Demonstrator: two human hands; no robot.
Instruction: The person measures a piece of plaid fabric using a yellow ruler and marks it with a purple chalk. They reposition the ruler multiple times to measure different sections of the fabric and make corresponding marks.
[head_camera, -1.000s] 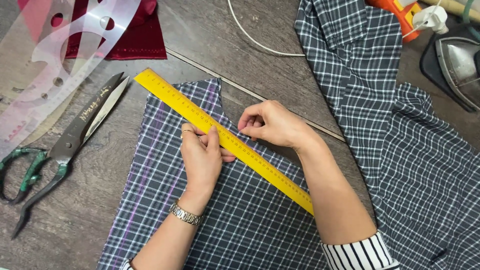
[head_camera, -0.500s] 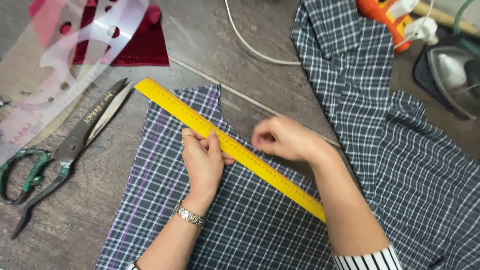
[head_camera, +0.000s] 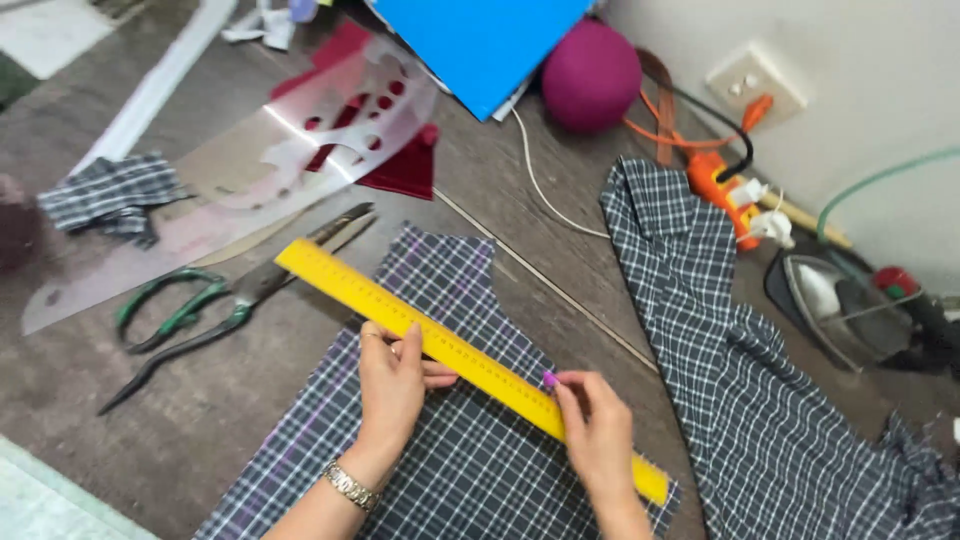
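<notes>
Yellow ruler (head_camera: 400, 318) partly under left hand (head_camera: 392, 385), perhaps pinned.

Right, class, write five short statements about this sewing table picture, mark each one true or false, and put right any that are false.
1. The left hand presses flat on the yellow ruler. True.
2. The ruler lies on the bare table. False: it lies slantwise across the dark checked fabric piece.
3. The right hand holds something small and pink at the ruler's edge. True, though what it is cannot be told.
4. The scissors are in the right hand. False: they lie on the wooden table, left of the ruler, untouched.
5. An iron is at the left edge of the table. False: it is at the right, beyond the checked shirt.
</notes>
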